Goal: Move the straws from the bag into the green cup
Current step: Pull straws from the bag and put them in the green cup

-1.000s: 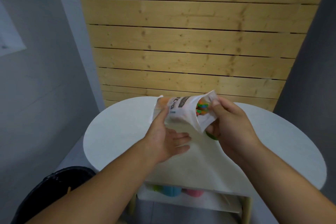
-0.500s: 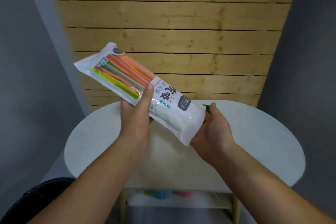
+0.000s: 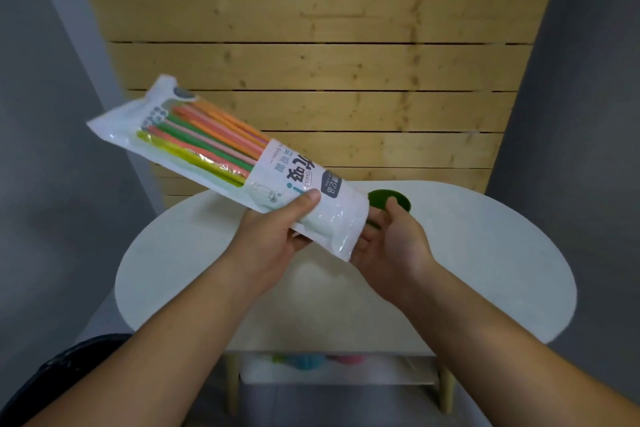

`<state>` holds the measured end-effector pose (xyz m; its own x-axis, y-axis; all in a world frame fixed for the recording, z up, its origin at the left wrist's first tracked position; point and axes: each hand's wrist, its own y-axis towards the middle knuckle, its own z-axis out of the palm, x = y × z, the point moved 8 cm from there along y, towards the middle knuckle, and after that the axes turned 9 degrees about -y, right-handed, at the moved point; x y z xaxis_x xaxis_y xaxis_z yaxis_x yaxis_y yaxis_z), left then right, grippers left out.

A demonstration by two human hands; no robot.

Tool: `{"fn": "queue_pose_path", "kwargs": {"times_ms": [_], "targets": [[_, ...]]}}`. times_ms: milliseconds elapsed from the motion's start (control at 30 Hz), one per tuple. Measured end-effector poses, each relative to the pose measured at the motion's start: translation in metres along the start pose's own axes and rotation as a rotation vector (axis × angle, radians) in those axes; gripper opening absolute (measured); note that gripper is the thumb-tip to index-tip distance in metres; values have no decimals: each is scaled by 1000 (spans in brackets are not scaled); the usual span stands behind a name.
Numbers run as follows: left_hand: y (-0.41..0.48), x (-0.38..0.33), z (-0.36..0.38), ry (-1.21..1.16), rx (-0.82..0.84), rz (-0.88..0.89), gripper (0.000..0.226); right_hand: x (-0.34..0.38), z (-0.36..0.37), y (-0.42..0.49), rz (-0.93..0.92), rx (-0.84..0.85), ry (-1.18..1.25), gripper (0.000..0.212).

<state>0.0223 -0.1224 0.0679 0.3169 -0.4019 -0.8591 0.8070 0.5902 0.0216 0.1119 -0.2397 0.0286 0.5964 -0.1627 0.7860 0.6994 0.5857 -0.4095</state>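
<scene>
A white plastic bag (image 3: 311, 184) holds several coloured straws (image 3: 207, 139), seen through its clear part. It hangs tilted over the white table (image 3: 485, 270), sealed end up and to the left, lower end down beside the green cup (image 3: 381, 199). My left hand (image 3: 273, 243) grips the bag near its lower end, thumb on top. My right hand (image 3: 394, 246) is wrapped around the green cup, thumb at the rim and fingers under the bag's lower end. The cup's lower part and the bag's mouth are hidden.
A wooden slat wall (image 3: 311, 62) rises behind the table. Under the tabletop a shelf carries blue, pink and green cups (image 3: 304, 360). A black bin (image 3: 52, 378) stands on the floor at the lower left. Grey walls close in on both sides.
The bag was low with its mouth toward me and both hands on it. It has swung up and left in my left hand, and my right hand has gone to the green cup.
</scene>
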Motion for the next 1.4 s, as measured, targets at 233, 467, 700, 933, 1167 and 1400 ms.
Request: {"fn": "queue_pose_path", "kwargs": {"times_ms": [233, 467, 700, 933, 1167, 1400], "targets": [[-8, -6, 21, 219, 101, 93, 42, -13, 19, -2, 117, 206, 245, 61], [-4, -4, 7, 120, 18, 61, 36, -9, 0, 4, 38, -27, 169, 45], [1, 12, -11, -158, -62, -72, 27, 26, -11, 0, -187, -99, -254, 22], [1, 20, -15, -347, -119, -140, 26, 57, -18, -10, -391, -177, -675, 22], [1, 20, -21, -368, -143, -154, 23, 76, -22, -10, -484, -181, -746, 12], [2, 13, -26, -359, -123, -109, 20, 73, -16, -5, -471, -91, -768, 24]]}}
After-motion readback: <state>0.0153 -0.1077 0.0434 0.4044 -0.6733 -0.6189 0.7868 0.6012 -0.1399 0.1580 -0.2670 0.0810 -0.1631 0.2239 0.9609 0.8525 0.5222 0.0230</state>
